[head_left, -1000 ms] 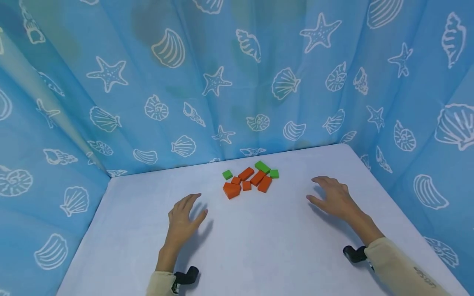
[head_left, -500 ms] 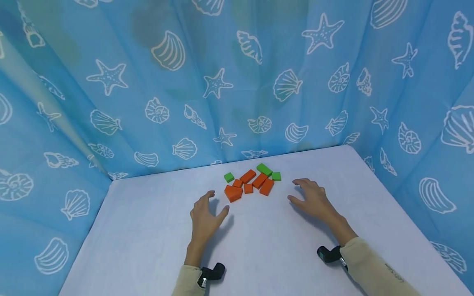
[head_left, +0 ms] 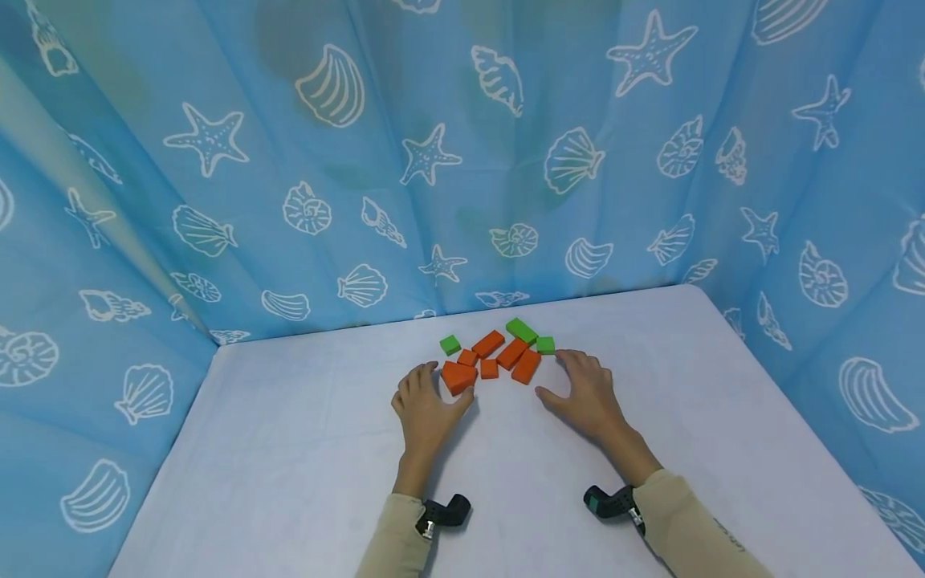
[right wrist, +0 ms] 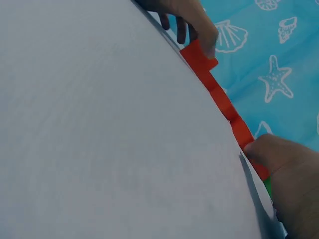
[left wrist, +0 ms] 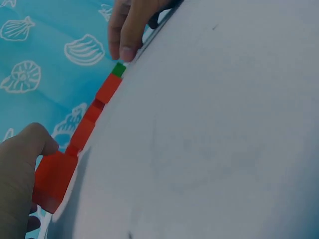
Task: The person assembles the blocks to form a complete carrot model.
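In the head view a cluster of small blocks lies toward the back of the white table (head_left: 303, 449). My left hand (head_left: 425, 409) is at the near left of the cluster, thumb and fingers spread on either side of a five-sided orange block (head_left: 458, 378). My right hand (head_left: 588, 393) is beside the right end, its fingertips near a small green block (head_left: 545, 345) and its thumb near an orange rectangular block (head_left: 526, 367). Both hands have relaxed, slightly bent fingers. In the left wrist view my left thumb (left wrist: 40, 139) overlaps the orange block's edge; contact is unclear.
Between the hands lie a small orange block (head_left: 489, 368), another small orange block (head_left: 467, 357) and two longer orange ones. Behind them are a long green block (head_left: 521, 330) and a small green one (head_left: 450, 345). A blue shell-patterned curtain (head_left: 405, 201) borders the table's back and sides.
Both hands have moved inward to the block cluster, the left hand rightward and the right hand leftward. The blocks keep their arrangement; the head view has shifted slightly.
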Available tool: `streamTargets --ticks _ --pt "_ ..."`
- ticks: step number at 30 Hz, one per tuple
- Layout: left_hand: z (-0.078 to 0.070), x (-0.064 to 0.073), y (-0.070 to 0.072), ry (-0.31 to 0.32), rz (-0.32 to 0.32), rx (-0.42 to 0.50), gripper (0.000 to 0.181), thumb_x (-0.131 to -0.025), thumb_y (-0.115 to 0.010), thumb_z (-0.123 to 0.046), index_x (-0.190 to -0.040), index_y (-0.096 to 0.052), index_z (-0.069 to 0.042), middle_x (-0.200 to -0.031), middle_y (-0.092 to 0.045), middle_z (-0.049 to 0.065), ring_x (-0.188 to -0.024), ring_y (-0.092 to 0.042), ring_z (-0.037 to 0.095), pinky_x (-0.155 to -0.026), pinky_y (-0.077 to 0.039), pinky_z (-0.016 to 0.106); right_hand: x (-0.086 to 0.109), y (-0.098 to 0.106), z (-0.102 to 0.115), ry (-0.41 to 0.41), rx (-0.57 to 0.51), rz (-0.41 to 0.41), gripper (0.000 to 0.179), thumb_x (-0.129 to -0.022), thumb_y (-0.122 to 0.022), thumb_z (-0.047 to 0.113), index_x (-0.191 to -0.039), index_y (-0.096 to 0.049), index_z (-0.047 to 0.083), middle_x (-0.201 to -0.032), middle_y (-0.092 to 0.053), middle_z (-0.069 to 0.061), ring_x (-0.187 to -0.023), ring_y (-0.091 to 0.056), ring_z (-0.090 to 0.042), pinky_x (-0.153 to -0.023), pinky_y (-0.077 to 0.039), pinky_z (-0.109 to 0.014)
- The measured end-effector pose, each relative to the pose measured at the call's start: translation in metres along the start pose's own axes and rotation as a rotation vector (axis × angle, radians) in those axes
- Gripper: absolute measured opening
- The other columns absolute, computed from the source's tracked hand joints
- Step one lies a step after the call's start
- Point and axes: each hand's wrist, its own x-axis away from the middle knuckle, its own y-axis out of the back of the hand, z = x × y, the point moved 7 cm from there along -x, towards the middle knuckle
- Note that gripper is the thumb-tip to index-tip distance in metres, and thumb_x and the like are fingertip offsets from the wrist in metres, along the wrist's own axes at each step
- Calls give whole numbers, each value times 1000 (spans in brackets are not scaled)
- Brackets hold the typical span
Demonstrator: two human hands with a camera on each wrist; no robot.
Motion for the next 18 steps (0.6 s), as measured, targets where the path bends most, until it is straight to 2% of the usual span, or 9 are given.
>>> streamTargets --ticks 6,12,18 --pt "-3 -9 -6 0 -34 -47 72 -80 -71 -57 -130 -59 -7 -133 -51 13 -126 -39 33 -100 -28 55 -4 -3 14 20 20 8 72 -85 -75 42 -141 -50 5 -141 -48 -17 -128 -41 -35 -101 -33 -54" --pt "-8 -14 -15 -4 -42 -103 68 -79 -70 -56 -125 -60 -7 -125 -53 14 -121 -42 33 -98 -29 55 -5 -5 13 24 21 11 68 -87 -74 39 -142 -49 6 -142 -48 -16 -130 -41 -34 -101 -33 -53" --pt "-10 -16 -13 -34 -45 -73 62 -80 -73 -49 -124 -62 -6 -117 -56 14 -115 -46 33 -98 -30 55 -7 -5 15 45 9 12 61 -91 -72 32 -141 -51 5 -140 -50 -15 -129 -43 -33 -100 -35 -52"
